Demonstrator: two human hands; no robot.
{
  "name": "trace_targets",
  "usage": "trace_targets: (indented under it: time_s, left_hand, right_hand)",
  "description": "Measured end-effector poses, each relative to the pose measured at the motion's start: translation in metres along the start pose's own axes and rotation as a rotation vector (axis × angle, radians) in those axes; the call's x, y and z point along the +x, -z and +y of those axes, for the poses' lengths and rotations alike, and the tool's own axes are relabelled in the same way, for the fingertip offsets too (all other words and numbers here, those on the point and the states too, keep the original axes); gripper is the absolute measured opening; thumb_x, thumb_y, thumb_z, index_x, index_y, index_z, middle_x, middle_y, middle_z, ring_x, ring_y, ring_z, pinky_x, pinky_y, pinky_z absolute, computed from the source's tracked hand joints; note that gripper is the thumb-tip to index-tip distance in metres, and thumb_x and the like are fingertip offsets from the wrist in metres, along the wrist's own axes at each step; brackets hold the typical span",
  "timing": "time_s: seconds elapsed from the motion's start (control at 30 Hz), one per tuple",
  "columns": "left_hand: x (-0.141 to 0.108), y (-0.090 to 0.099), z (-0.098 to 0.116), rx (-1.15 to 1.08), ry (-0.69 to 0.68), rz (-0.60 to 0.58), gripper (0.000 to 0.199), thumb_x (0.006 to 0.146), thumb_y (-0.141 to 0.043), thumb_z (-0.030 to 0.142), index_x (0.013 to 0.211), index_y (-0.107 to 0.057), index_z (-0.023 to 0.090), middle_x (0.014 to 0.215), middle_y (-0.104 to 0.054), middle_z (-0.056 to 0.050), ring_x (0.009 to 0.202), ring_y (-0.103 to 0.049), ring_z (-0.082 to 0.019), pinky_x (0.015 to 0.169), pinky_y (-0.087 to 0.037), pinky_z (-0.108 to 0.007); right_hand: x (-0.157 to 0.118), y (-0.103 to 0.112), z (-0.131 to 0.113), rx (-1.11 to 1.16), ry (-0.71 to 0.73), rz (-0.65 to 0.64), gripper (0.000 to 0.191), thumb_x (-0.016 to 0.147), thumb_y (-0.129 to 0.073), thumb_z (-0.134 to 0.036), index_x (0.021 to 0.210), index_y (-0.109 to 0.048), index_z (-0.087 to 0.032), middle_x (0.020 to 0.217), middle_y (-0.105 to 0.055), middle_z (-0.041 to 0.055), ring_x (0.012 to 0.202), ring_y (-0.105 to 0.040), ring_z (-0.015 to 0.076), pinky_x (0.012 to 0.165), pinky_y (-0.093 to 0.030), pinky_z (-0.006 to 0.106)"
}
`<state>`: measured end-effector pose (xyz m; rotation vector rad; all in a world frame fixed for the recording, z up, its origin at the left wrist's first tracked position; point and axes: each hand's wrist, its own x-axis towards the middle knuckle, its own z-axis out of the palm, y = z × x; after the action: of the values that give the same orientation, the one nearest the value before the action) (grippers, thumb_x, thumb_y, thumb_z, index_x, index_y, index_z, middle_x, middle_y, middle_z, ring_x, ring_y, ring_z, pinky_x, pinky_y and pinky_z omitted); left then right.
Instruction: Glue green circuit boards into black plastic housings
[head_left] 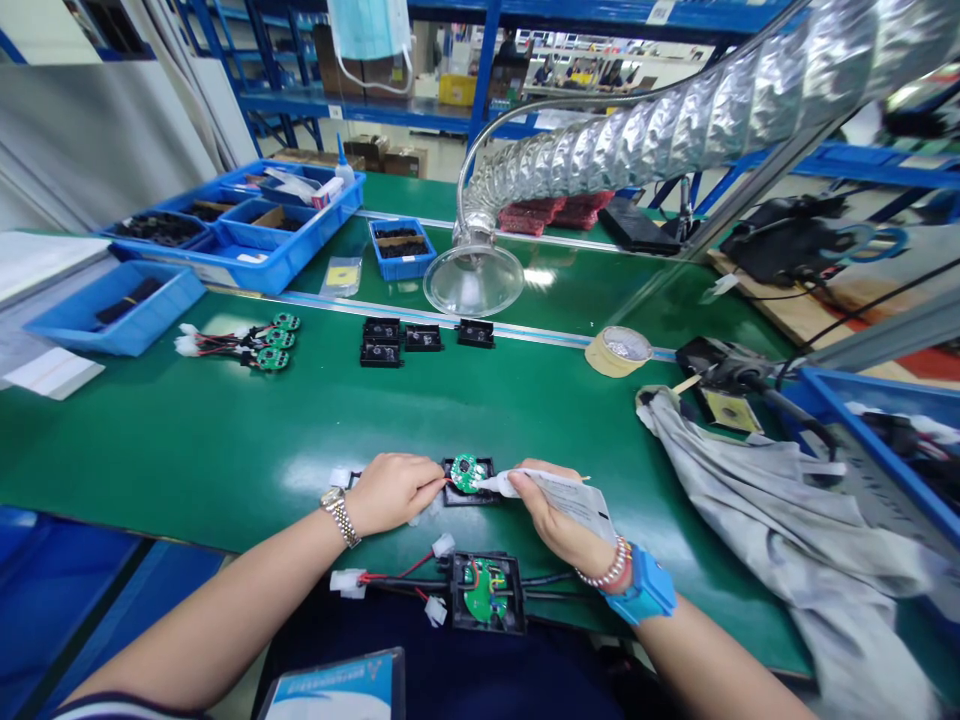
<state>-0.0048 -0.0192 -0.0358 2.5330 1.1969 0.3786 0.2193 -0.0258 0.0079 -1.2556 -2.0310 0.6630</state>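
Note:
My right hand (pixel 559 515) is closed around a white squeeze tube of glue (pixel 577 498), tilted so its nozzle touches or nearly touches a small round green circuit board (pixel 466 473). That board sits in a shallow black plastic case (pixel 469 496) on the table. Left of the case, my left hand (pixel 396 490) is closed with its fingertips at the board's red wires, mostly hidden under the fingers. A white connector (pixel 340 478) shows beyond that wrist. Nearer to me lies a larger black case (pixel 489 620) with a green board, cables and white connectors (pixel 349 583).
Several small black cases (pixel 381 352) and wired round boards (pixel 271 358) lie farther back. A clear extraction hood (pixel 474 282) hangs over the table. At right are a tape roll (pixel 609 360) and a grey cloth (pixel 720 480); blue bins (pixel 300 250) stand at left.

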Motion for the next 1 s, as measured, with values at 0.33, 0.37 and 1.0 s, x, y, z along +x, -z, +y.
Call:
trace_targets:
  time_s: [0.33,0.37,1.0]
  left_hand:
    - [0.000,-0.002,0.000,0.004,-0.010,0.024,0.029,0.089,-0.034,0.028,0.077,-0.058,0.018,0.073,-0.062,-0.002,0.065,-0.057,-0.014,0.058,-0.038,-0.023]
    - [0.000,-0.002,0.000,0.004,-0.010,0.029,0.028,0.089,-0.035,0.029,0.077,-0.058,0.018,0.073,-0.062,-0.002,0.065,-0.057,-0.014,0.058,-0.038,-0.023]
    - [0.000,-0.001,0.001,0.030,-0.022,0.039,0.028,0.089,-0.035,0.028,0.076,-0.057,0.018,0.071,-0.062,-0.001,0.065,-0.057,-0.014,0.058,-0.038,-0.022]
  right_hand:
    - [0.007,0.009,-0.005,-0.027,0.069,-0.063,0.036,0.088,-0.037,-0.036,0.058,-0.048,-0.021,0.055,-0.052,-0.0009,0.050,-0.049,0.0116,0.051,-0.039,0.022]
    - [0.009,0.007,-0.005,-0.015,0.080,-0.063,0.036,0.089,-0.037,-0.036,0.058,-0.049,-0.021,0.055,-0.052,-0.0011,0.049,-0.049,0.0112,0.051,-0.038,0.022]
    - [0.016,-0.007,0.001,-0.037,0.191,-0.080,0.037,0.090,-0.037,-0.034,0.061,-0.052,-0.017,0.055,-0.052,-0.0006,0.049,-0.048,0.0094,0.051,-0.037,0.021]
